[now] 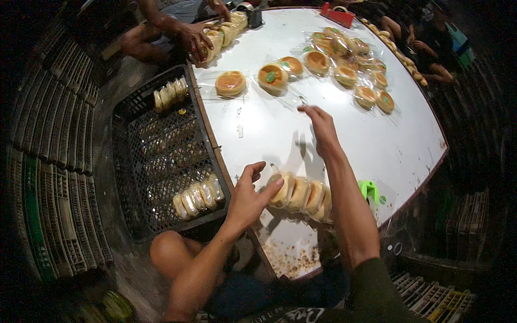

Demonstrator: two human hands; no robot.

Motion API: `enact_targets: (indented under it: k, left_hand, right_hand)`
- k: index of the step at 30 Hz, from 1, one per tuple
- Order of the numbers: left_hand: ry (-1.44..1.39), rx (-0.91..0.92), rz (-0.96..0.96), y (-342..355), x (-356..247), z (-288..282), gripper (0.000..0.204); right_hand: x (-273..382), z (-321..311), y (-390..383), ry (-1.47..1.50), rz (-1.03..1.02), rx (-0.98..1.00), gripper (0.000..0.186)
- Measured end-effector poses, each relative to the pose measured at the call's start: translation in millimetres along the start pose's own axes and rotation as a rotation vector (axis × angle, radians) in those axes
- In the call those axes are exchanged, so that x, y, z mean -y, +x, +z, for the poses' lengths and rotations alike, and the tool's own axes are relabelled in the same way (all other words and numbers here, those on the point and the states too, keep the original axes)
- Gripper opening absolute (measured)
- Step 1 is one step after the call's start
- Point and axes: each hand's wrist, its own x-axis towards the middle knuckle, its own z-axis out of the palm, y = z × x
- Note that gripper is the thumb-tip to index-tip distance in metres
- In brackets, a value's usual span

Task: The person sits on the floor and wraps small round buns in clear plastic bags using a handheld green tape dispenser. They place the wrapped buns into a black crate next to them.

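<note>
My left hand [246, 196], fingers spread, has its thumb at the end of a row of bagged round buns [303, 195] near the table's front. My right hand [322, 126] reaches forward above the white table [388, 140], index finger extended and the others slightly curled, short of the scattered bagged buns [366, 96]; I see nothing clearly held in it. A lone bagged bun [230, 83] lies farther left, and one with a green label [272, 78] beside it. A green tape dispenser [369, 189] sits right of the row, partly behind my right forearm.
A black crate [124, 156] with bun rows stands left of the table. Another person's hand [196, 43] grips buns at the back left. A red tape dispenser [336, 16] and long twisted pastries [393, 48] lie at the far edge, near another person [431, 48]. Stacked crates [54, 210] line the left.
</note>
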Motion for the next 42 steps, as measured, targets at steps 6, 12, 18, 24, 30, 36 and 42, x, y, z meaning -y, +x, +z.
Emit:
enact_targets:
  k: [6, 12, 18, 24, 30, 36, 42]
  left_hand:
    - [0.047, -0.144, 0.104, 6, 2, -20, 0.070]
    - [0.450, -0.502, 0.402, -4, -13, -23, 0.080]
    - [-0.297, 0.147, 0.212, -42, -36, 0, 0.042]
    - [-0.381, -0.218, 0.333, -81, -46, 6, 0.060]
    - [-0.258, -0.333, 0.775, -126, -54, 23, 0.019]
    - [-0.078, 0.077, 0.179, -130, -69, 23, 0.015]
    - [-0.059, -0.176, 0.650, -153, -62, 54, 0.035]
  right_hand:
    - [29, 44, 83, 0.094, -0.104, -0.033, 0.043]
    - [122, 53, -107, -0.883, -0.744, 0.092, 0.023]
    - [73, 29, -224, -0.005, -0.347, -0.169, 0.061]
    - [52, 33, -280, -0.074, -0.460, -0.090, 0.031]
    - [91, 8, -303, 0.145, -0.503, -0.196, 0.014]
    - [83, 10, -316, 0.581, -0.398, -0.118, 0.010]
    - [75, 10, -315, 0.526, -0.387, -0.087, 0.014]
